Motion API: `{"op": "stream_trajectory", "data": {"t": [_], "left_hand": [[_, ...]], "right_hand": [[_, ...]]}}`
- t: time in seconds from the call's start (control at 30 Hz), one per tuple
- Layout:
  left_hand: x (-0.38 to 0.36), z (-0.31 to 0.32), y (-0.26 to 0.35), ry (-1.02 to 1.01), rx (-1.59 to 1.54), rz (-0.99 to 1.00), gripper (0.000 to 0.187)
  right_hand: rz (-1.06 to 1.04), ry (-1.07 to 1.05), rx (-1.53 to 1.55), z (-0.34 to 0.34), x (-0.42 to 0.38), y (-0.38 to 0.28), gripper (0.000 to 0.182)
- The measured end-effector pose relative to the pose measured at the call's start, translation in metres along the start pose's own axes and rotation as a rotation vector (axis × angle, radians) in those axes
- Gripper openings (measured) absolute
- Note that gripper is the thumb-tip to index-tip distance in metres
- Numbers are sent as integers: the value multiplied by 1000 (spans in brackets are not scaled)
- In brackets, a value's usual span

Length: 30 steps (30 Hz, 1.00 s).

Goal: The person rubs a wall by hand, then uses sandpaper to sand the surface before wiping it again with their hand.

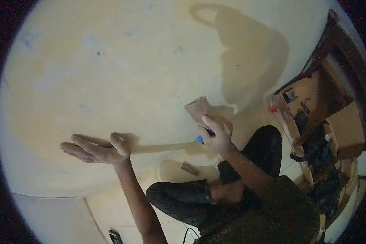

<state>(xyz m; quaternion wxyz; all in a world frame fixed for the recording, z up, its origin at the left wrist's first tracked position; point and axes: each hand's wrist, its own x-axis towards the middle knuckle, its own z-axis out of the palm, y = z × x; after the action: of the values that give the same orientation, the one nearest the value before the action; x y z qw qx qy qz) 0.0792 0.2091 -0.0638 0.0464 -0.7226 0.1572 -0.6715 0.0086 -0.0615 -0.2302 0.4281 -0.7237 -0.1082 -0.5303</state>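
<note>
My left hand [97, 150] is at the lower left, its fingers stretched out and apart, close to the pale yellowish wall [150, 73]. Nothing shows in it. My right hand [218, 134], right of centre, grips a folded brownish sheet [197, 110] between thumb and fingers; the sheet sticks up beyond the hand near the wall. Something small and blue [200, 139] shows beside the right palm; I cannot make out what it is. Patches of lighter and darker tone mark the wall.
A small brownish piece [190, 168] lies on the floor near my bent knees [179, 195]. At the right stand open cardboard boxes [347, 124] with dark items, beside dark wooden furniture [341, 36]. A small black and green object [114, 236] lies at the bottom left.
</note>
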Motion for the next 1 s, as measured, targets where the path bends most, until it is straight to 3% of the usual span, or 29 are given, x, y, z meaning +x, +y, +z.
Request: {"op": "stream_trajectory", "data": {"t": [0.07, 0.27, 0.37, 0.57, 0.77, 1.0], "left_hand": [[1, -1, 0, -8, 13, -7, 88], [0, 8, 8, -52, 6, -3, 88], [-2, -1, 6, -16, 2, 13, 88], [-2, -2, 8, -34, -2, 0, 87], [0, -2, 6, -30, 9, -2, 87], [5, -2, 10, -20, 28, 22, 88]], "right_hand": [[53, 6, -33, -1, -25, 6, 54], [70, -26, -13, 7, 22, -1, 48], [57, -60, -16, -5, -23, 8, 48], [22, 65, 23, 4, 29, -6, 55], [107, 32, -46, 1, -29, 4, 51], [35, 22, -28, 1, 7, 2, 47]]}}
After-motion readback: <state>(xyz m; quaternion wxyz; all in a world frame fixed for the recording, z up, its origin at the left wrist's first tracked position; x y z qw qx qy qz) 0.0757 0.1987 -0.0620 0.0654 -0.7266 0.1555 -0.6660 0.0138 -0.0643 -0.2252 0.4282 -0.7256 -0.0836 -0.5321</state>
